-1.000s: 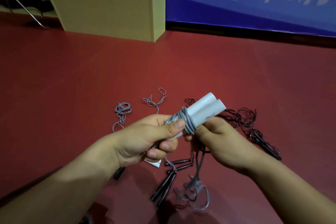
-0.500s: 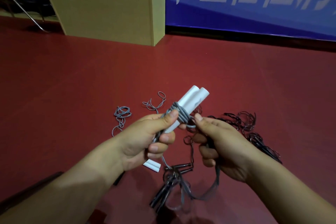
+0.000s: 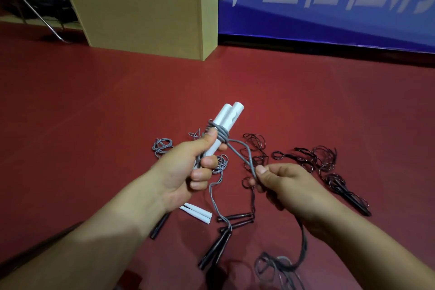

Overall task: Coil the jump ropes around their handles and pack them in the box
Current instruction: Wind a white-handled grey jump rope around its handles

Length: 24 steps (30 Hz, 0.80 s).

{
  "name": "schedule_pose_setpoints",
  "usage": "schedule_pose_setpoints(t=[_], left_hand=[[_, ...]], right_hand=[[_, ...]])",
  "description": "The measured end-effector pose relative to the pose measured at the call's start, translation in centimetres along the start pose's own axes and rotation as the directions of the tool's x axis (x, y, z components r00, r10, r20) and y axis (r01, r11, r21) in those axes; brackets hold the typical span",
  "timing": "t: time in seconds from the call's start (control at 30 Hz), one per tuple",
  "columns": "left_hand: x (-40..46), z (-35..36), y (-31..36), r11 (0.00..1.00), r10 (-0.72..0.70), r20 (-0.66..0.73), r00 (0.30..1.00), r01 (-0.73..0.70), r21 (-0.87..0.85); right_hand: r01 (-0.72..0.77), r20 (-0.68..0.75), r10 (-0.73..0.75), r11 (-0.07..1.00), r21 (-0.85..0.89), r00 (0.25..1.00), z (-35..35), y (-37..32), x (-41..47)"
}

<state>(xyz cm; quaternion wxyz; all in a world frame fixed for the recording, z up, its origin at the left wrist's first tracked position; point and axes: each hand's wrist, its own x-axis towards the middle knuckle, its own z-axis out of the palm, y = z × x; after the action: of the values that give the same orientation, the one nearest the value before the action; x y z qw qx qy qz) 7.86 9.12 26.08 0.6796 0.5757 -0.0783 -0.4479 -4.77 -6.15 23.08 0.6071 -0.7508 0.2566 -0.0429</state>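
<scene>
My left hand (image 3: 186,172) grips two white jump-rope handles (image 3: 227,117) held together, their ends pointing up and away. Several turns of grey rope (image 3: 220,134) wrap round them just above my thumb. From the coil the grey rope runs down and right to my right hand (image 3: 284,186), which pinches it between thumb and fingers. The slack hangs below that hand in a loose loop (image 3: 277,266). The cardboard box (image 3: 146,4) stands on the floor at the back left.
On the red floor lie another pair of white handles (image 3: 197,213), several black handles (image 3: 216,249), tangled black ropes (image 3: 313,160) to the right and loose grey rope (image 3: 161,146) behind my left hand. A blue banner (image 3: 329,0) runs along the back.
My right hand has drawn away from the handles, down and to the right, pulling a length of grey rope out from the coil. My left hand has tilted the handles more upright.
</scene>
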Motion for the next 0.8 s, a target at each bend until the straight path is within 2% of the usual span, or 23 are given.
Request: schedule_pose_setpoints(t=[0.23,0.37,0.6,0.7,0.8], left_hand=[[0.6,-0.5,0.2,1.0,0.021,-0.096,0.995,-0.022,-0.008],[1.0,-1.3,0.5,0.998,0.057,-0.174,0.983,-0.058,-0.002],[2.1,-2.9,0.5,0.993,0.11,-0.293,0.95,-0.092,0.076],[2.3,-3.0,0.0,0.978,0.165,-0.305,0.938,-0.116,0.174],[2.7,-3.2,-0.7,0.921,0.281,-0.357,0.891,-0.144,0.363]], right_hand=[[-0.063,0.071,0.05,0.98,0.188,0.996,0.3,-0.3,-0.3],[-0.054,0.103,0.046,0.995,0.079,0.994,0.1,-0.2,-0.4],[-0.094,-0.033,0.098,0.992,0.088,0.995,-0.3,0.7,0.3],[-0.156,-0.012,0.155,0.987,-0.036,0.988,-0.3,0.8,0.3],[-0.167,0.04,0.172,0.98,-0.104,0.984,-0.2,0.6,-0.1]])
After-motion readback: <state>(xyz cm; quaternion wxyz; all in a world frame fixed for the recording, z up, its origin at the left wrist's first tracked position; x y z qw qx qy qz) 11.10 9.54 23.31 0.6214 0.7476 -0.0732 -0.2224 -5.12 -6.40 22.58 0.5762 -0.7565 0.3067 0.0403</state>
